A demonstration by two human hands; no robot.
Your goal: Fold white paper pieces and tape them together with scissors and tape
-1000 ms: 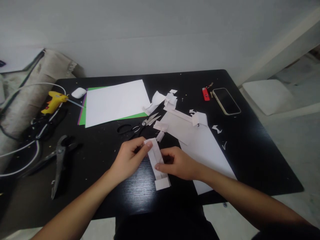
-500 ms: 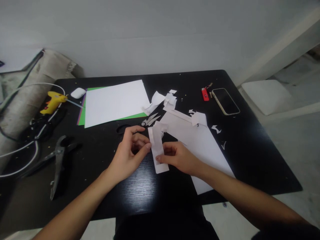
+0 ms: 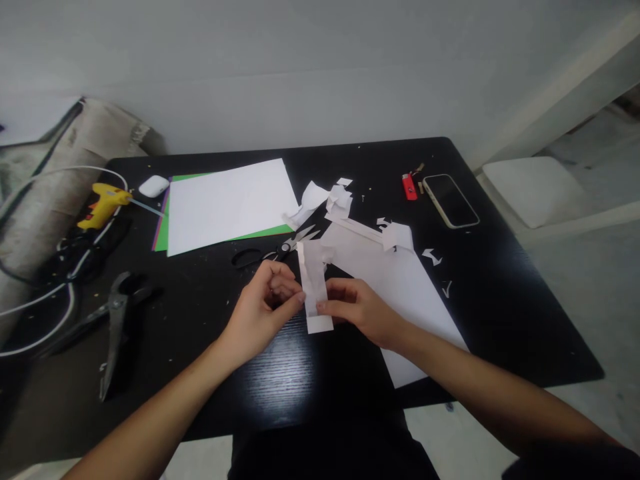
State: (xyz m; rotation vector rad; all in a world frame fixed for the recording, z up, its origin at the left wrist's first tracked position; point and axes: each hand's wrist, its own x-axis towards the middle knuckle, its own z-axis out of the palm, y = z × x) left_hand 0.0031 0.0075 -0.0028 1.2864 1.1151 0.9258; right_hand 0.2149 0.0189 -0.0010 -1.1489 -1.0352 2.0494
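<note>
Pliers of dark grey metal, handles spread, start us off at far left on the black wood-grained surface, with the yellow plastic glue gun just above, a clear stick at its nose. Next along, the rounded white plastic case sits beside the flat white paper sheet, green edges peeping out underneath.

Now the left hand: its fingers are curled and loose, thumb tip at the left edge of the folded white paper strip; whether any finger closes behind the paper, I cannot tell. Black-handled metal scissors lie just beyond. And that strip, it's held between the two hands, long axis running away from the body, far end leaning slightly left. The right hand has the firmer hold, on the right edge near the close end, thumb on the face, fingers behind, pinching it.

What's changed? Half a second ago the strip sat closer to the body; now it's a little farther out, the left index finger has bent inward, and more of the scissors shows.

Rightward, a large white paper sheet lies under the right forearm, then the red plastic lighter and the pale-cased black phone.
</note>
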